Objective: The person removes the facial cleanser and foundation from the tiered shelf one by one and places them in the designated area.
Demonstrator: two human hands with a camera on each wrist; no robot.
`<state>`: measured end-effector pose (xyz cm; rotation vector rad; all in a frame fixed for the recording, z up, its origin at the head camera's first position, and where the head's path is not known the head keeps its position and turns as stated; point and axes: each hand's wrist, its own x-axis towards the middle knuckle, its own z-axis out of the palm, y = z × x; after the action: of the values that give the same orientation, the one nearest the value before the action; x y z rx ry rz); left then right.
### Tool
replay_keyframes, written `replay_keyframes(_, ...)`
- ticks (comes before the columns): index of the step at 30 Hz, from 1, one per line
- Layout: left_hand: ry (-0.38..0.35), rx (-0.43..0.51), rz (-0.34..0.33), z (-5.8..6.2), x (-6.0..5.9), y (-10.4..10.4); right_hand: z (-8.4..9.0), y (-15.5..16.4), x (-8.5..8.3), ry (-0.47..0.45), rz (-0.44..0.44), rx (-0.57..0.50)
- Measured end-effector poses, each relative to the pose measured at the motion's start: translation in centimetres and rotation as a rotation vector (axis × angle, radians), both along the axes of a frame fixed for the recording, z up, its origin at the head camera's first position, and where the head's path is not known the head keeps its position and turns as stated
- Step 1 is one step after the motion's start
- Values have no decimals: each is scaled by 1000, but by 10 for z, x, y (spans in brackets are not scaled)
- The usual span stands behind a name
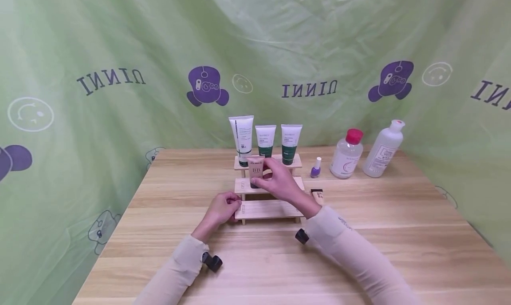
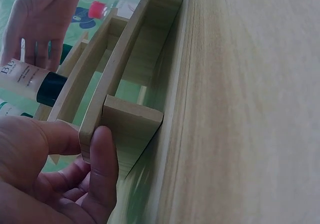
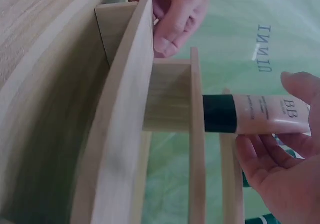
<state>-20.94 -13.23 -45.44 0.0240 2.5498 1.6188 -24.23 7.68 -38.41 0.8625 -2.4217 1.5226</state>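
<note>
A three-tier wooden display stand (image 1: 271,210) stands on the table. My left hand (image 1: 223,207) pinches the left end of its lowest shelf, thumb and fingertips on the board, as the left wrist view shows closely. My right hand (image 1: 281,180) holds a pinkish BB cream tube (image 3: 270,115) between thumb and fingers. The tube is upright with its black cap (image 3: 220,114) down, touching or just over the left part of the middle shelf. On the top shelf stand a taller white tube (image 1: 242,136) and two white-and-green tubes (image 1: 265,136), (image 1: 291,138).
Right of the stand are a purple nail polish bottle (image 1: 316,168), a clear bottle with a red cap (image 1: 346,156) and a white-capped bottle (image 1: 383,149). A beige tube with a black end (image 1: 317,196) lies partly hidden behind my right forearm. Green printed cloth (image 1: 255,38) hangs around the table.
</note>
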Motion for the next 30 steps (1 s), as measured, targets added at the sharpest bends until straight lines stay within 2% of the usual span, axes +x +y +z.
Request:
replay_keyframes(7, 31, -27, -16, -1, 0, 2, -4, -3, 3, -22, -70, 82)
replay_keyframes(12, 26, -19, -10, -1, 0, 3, -5, -2, 3, -11, -74, 93)
replay_keyframes(19, 67, -56, -8, 0, -1, 4, -3, -1, 3, -12, -68, 96)
replay_keyframes(24, 55, -49, -7, -2, -1, 4, 4, 7, 10, -10, -64, 98)
replay_keyframes(30, 69, -89, 0, -4, -1, 0, 22, 27, 28, 1, -96, 97)
